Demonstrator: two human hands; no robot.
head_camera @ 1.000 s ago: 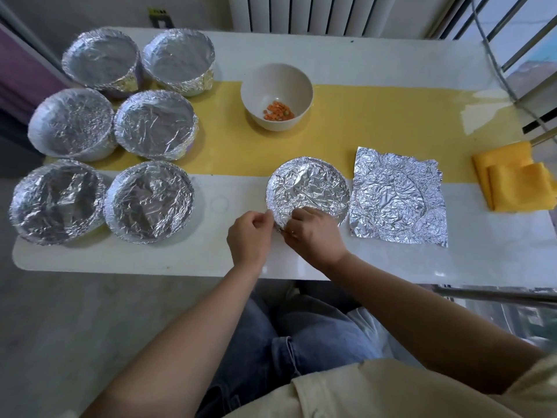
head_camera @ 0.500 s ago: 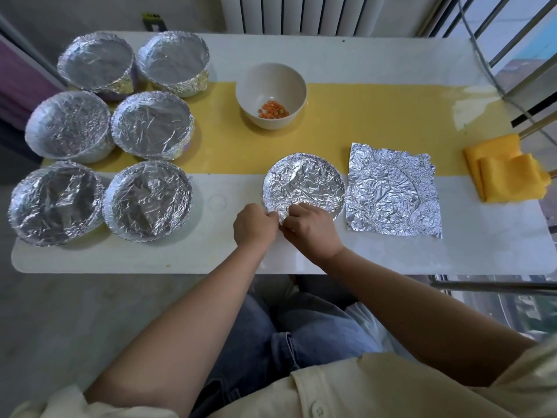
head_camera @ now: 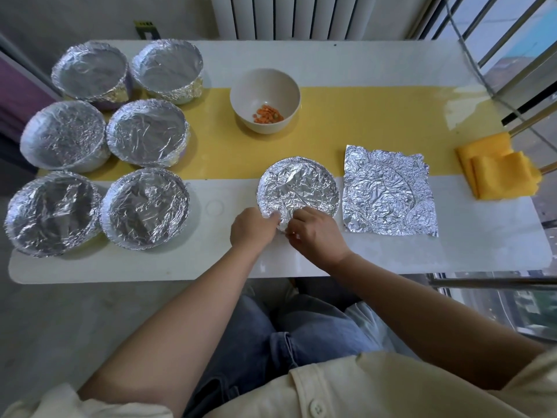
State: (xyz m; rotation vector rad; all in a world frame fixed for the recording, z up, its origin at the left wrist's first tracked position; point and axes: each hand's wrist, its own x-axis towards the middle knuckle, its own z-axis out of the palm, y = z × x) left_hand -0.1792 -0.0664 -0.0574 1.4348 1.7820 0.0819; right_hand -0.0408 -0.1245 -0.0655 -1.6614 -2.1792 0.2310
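A round piece of crinkled foil, shaped like a shallow dish (head_camera: 300, 187), lies on the white table (head_camera: 452, 254) just in front of me. My left hand (head_camera: 251, 227) pinches its near rim from the left. My right hand (head_camera: 316, 233) pinches the same near rim from the right, where the foil is pulled up into a fold. A flat, creased foil sheet (head_camera: 388, 191) lies directly to the right of the foil dish, untouched.
Several foil-covered bowls (head_camera: 144, 206) stand in pairs on the left half of the table. A white bowl (head_camera: 265, 101) with a few orange bits sits on the yellow strip at the back. Folded yellow cloths (head_camera: 497, 170) lie at the right edge.
Both hands stay at the near rim of the foil dish. The foil edge between them has been drawn up into a fold.
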